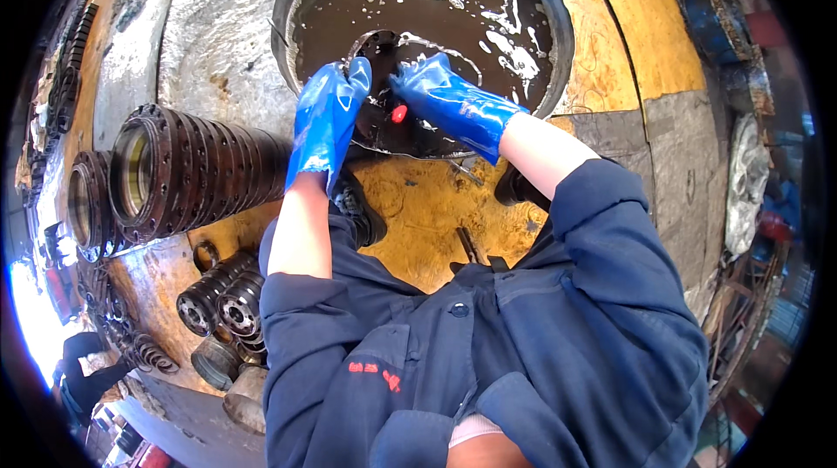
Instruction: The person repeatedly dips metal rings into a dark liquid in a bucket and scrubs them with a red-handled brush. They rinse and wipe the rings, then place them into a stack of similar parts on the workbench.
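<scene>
Both my hands wear long blue rubber gloves and work over a wide round black basin (565,41) of dark brown, foamy liquid. My left hand (336,98) is closed on the edge of a dark, wet metal part (380,51), which lies partly in the liquid at the basin's near side. My right hand (436,89) is closed beside that part, its fingertips turned toward it. What it holds is hidden by the glove. Just below these fingers a small red piece (399,113) shows, perhaps a tool's end.
Stacked dark flanged metal rings (196,167) lie on the left, with smaller round metal parts (231,298) nearer me. Yellow and grey worn floor plates (418,206) surround the basin. A blue drum (717,23) and a silvery bundle (746,185) line the right side.
</scene>
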### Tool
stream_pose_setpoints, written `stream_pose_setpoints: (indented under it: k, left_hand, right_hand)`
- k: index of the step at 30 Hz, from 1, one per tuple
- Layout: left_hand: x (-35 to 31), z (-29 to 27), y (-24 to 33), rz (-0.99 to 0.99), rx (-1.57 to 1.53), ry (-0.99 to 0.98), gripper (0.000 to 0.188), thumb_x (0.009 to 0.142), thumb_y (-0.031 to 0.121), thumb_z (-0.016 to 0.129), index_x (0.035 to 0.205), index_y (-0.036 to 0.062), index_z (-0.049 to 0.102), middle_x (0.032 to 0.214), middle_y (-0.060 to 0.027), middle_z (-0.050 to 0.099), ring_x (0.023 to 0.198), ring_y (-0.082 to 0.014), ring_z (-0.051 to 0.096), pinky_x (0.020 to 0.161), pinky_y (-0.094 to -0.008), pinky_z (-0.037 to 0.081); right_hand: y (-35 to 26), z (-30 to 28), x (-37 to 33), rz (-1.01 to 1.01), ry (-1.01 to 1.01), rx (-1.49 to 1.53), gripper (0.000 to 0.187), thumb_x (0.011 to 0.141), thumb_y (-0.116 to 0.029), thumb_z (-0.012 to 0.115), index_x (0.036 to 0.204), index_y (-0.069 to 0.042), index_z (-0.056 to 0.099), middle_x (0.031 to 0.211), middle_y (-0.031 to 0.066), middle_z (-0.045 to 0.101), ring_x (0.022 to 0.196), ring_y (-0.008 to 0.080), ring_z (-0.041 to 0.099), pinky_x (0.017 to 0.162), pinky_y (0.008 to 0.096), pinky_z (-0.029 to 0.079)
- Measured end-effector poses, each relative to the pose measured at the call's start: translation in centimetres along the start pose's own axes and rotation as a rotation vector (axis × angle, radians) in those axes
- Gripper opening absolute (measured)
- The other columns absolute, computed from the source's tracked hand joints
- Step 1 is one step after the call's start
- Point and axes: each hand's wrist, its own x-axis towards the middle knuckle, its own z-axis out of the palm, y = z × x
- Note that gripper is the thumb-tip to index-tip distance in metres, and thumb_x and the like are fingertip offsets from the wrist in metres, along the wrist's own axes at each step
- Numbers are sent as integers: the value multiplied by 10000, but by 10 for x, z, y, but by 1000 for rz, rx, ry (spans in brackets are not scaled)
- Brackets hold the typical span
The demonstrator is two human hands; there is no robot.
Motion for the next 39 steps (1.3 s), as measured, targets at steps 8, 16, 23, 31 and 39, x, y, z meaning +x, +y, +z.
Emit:
stream_pose_setpoints:
  k: [8, 16, 23, 31, 39]
  left_hand:
    - [-3, 0, -3, -39, -135, 13, 533, 1054, 471, 557, 987, -45, 675, 1033, -315, 681, 1051, -500, 633, 910, -546, 484]
    - [0, 5, -1, -9, -46, -2, 522, 1056, 448, 539, 1005, -54, 671, 1039, -326, 678, 1054, -506, 627, 914, -545, 484]
    - [-2, 5, 2, 30, -94, 52, 519, 1059, 433, 524, 1030, -61, 679, 1078, -329, 681, 1099, -505, 622, 951, -535, 486]
    - [-4, -1, 6, -45, -159, 3, 516, 1045, 449, 559, 996, -52, 672, 1048, -330, 675, 1060, -505, 636, 918, -524, 497]
    - [-4, 0, 0, -3, -107, 21, 535, 1051, 450, 544, 965, -61, 677, 1038, -336, 678, 1056, -504, 642, 921, -527, 497]
  right_hand:
    - [8, 4, -10, -475, 544, -26, 411, 983, -178, 600, 1379, -69, 610, 1247, 204, 673, 749, 271, 707, 714, 396, 548]
    - [16, 15, 5, -42, 411, 29, 278, 1004, -184, 562, 1224, -97, 708, 1092, 140, 733, 953, 350, 758, 697, 499, 587]
    - [11, 35, 12, 387, 72, 725, 392, 938, -454, 678, 1162, -146, 768, 1151, 173, 772, 1112, 352, 723, 934, 452, 573]
    - [-1, 23, -48, 172, 56, 1813, 394, 1023, -377, 679, 1214, -37, 736, 1030, 114, 764, 887, 199, 712, 852, 339, 551]
    - [-4, -1, -6, 1024, 153, 2662, 199, 986, -317, 745, 1040, -136, 684, 855, 51, 712, 660, 211, 687, 612, 451, 573]
